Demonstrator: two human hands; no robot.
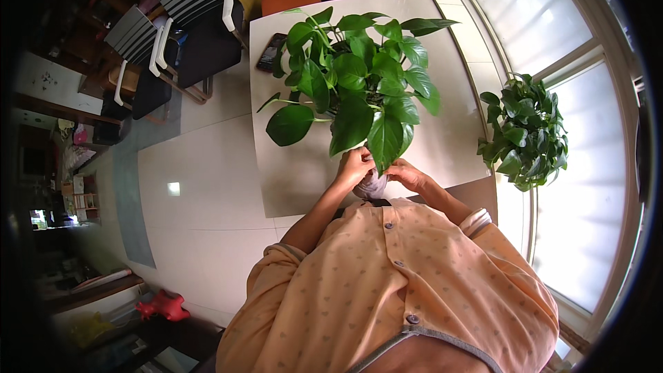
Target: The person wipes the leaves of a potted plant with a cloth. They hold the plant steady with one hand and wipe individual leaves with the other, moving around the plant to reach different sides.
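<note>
In the head view, writing comes down to a dark phone (271, 52) at the table's far left corner; whatever its face shows is too small to read. The peach shirt (324, 269) carries a print of small hearts.

Both forearms rise from the shirt's rolled sleeves and angle inward, meeting near the middle at the near edge of the pale table (286, 173). The left hand (355, 164) is bent at the knuckles, its fingers curled in and closed on a bunched greyish-pink cloth (371, 186). The right hand (409, 175) comes in from the other side, back upward, fingers pointing to the cloth; a leaf covers part of its fingertips, so I cannot tell whether they grip. The cloth sits between the hands, just in front of the shirt.

Directly beyond them, a broad-leaved green plant (351, 72) spreads over the table, its lowest leaves hanging over the fingers. A second plant (521, 131) stands to the right, beside the window (580, 186).
</note>
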